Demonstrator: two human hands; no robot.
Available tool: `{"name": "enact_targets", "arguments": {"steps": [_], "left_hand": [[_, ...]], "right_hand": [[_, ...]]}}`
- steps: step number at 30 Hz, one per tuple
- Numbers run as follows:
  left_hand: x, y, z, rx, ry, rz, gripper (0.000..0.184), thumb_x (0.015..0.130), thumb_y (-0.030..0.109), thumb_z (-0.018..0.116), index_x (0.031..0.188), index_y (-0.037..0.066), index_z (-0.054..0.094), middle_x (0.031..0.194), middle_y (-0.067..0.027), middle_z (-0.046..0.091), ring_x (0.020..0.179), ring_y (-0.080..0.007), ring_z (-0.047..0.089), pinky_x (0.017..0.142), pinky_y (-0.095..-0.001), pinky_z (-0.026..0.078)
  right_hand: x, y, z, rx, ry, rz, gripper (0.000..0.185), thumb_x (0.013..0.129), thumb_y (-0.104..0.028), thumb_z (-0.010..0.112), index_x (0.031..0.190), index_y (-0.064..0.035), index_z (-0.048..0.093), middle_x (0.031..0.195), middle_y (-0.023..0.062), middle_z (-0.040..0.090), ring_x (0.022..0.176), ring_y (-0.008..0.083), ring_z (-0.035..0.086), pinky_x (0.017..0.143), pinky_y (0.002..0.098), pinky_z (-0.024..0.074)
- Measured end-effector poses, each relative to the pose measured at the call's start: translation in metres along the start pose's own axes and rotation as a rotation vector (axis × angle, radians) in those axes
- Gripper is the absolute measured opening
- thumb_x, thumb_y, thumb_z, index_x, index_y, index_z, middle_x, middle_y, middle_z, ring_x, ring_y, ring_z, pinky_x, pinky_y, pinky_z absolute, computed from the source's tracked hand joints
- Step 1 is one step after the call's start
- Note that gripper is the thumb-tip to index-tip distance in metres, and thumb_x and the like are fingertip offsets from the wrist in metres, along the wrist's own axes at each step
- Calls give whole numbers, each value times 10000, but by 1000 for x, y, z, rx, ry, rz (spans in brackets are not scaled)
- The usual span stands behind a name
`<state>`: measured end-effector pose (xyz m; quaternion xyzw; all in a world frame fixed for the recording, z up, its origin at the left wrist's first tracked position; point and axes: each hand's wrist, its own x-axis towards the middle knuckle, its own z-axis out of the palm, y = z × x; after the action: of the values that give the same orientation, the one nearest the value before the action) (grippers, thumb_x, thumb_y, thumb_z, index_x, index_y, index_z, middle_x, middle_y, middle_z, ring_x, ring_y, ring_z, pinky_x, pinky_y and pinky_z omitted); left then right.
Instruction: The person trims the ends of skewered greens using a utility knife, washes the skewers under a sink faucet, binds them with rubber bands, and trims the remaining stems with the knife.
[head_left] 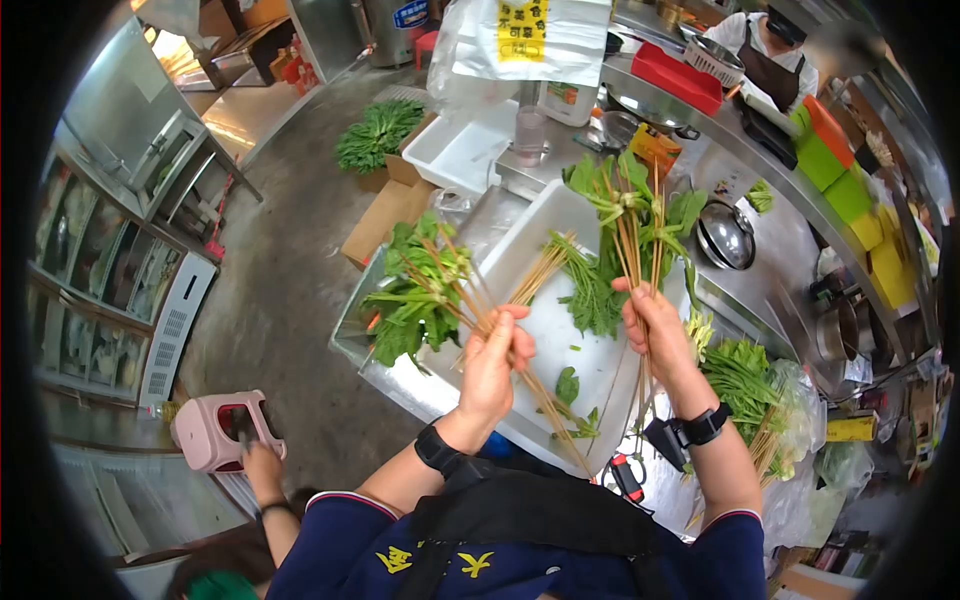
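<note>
My left hand point(493, 365) is closed round several thin wooden skewers, with leafy greens point(420, 290) bunched at their far ends. My right hand point(655, 325) grips a second bunch of skewers, which stand nearly upright with greens point(635, 205) at the top. Both hands are over a white tray point(615, 375). Inside it lie more skewers point(540, 275) with greens point(590, 295) and a few loose leaves point(568, 385). The two held bunches are apart from each other.
More skewered greens point(745, 385) lie to the right beside a plastic bag. Metal bowls point(725, 235) sit on the steel counter. A co-worker point(765, 55) stands at the back right; another person's hand point(263, 470) is near a pink stool point(205, 435) at lower left.
</note>
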<state>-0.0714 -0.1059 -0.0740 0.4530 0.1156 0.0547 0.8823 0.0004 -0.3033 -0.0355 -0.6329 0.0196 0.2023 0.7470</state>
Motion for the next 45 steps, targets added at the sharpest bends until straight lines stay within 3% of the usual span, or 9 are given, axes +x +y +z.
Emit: {"name": "enact_targets", "arguments": {"steps": [3,8,11,12,15,25,28,30,45], "left_hand": [[0,-7,13,27,-93,141,253,943,258,413,1026,36,505,613,-3,515,588,-74,469,510,-188,349],[-6,-12,21,-240,18,-129,218,944,234,417,1076,80,496,637,65,367,481,-15,278,408,-160,228],[-8,-18,24,-236,63,-95,230,938,236,435,1107,91,494,624,69,357,475,-6,272,403,-151,216],[-8,-19,22,-237,80,-83,253,921,234,478,1127,88,489,615,76,367,457,2,275,391,-149,215],[-2,-17,19,-194,156,-115,238,902,228,516,1084,75,507,587,85,378,428,2,282,375,-154,215],[2,-12,13,-233,174,-204,181,892,243,531,944,74,568,524,96,361,384,-3,257,349,-161,194],[3,-14,11,-254,122,-195,209,896,252,521,973,63,569,511,92,335,382,-8,240,350,-168,188],[3,-12,12,-217,148,-235,230,903,246,500,1011,52,559,511,88,278,389,-21,221,355,-185,174],[1,-12,15,-154,160,-148,325,906,230,506,1168,40,483,537,72,307,419,-24,255,386,-189,216]], "right_hand": [[3,25,13,58,-35,-24,293,894,-250,501,1108,-49,494,640,-43,408,473,24,339,381,158,253],[-2,45,48,14,-74,9,260,877,-223,538,1090,-75,518,652,-51,412,480,10,325,380,152,244],[-2,57,69,-287,-17,-305,174,844,-147,557,959,-21,586,662,-2,452,600,107,459,542,247,400],[-3,57,72,-257,4,-263,143,820,-107,563,903,5,593,696,40,475,687,162,503,650,278,416],[-2,65,76,-441,25,-430,137,811,-97,569,905,1,590,745,65,490,694,167,508,639,268,413],[-4,70,77,-436,-20,-434,152,828,-85,567,930,25,589,801,44,500,696,124,467,620,259,396],[-2,72,76,-266,-28,-346,134,835,-95,570,930,-5,599,777,25,536,696,111,495,624,256,411],[-3,69,78,95,-72,-62,146,841,-87,574,957,-7,611,816,-8,586,709,64,500,633,217,410],[5,70,63,56,96,-127,195,841,-111,590,1002,-3,598,844,-8,591,756,47,512,673,191,416]]}}
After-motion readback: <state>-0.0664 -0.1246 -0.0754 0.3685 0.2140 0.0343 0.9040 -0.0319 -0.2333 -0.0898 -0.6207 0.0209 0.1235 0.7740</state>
